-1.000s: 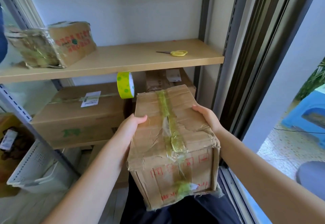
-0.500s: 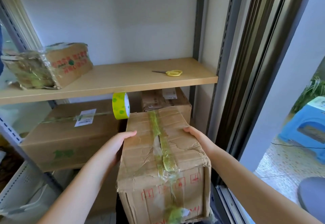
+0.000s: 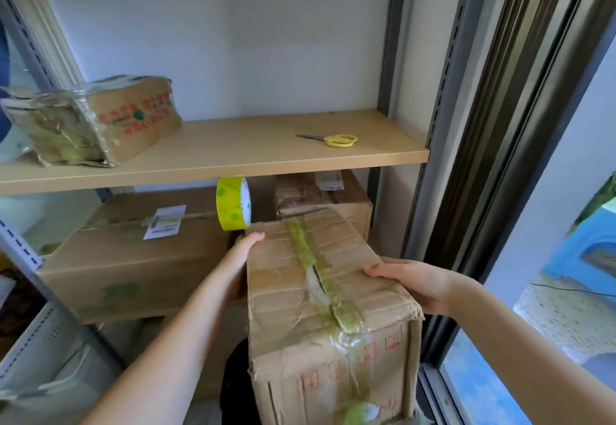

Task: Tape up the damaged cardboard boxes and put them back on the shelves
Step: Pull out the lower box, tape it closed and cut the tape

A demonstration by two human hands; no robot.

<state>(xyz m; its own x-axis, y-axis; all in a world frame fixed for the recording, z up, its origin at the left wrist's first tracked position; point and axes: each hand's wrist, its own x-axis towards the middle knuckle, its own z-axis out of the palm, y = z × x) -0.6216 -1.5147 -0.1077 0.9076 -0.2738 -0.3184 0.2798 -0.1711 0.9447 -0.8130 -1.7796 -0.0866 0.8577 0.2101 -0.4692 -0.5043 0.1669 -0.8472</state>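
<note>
Change since a second ago: the taped box (image 3: 320,294) sits lower in the frame and further from the camera, its far end now close under the front edge of the upper shelf (image 3: 213,171); the whole shelving unit has slid down the picture as the view tipped upward.
Box position: lower centre of the frame, held off any surface, in front of the lower shelf's boxes and not yet resting on a board.
Long axis: runs from the bottom of the frame up and slightly left, along the green tape seam (image 3: 316,271), far end leading towards the shelving.
Left hand (image 3: 245,254): on the box's left face near the far end, fingertips hooked over the top edge, holding it.
Right hand (image 3: 413,283): on the right top edge, nearer the camera end, fingers curled over the rim, holding it.
Key relation: the upper shelf's bare board lies above and beyond the box's far end, between the battered box (image 3: 96,121) at upper left and the scissors (image 3: 333,140) at right of centre.
Nearby: tape roll (image 3: 233,203) stands on the large lower box (image 3: 133,254), just beside the left fingertips.
Judgement: a lift over the board edge looks needed; the leading corner could catch it.
</note>
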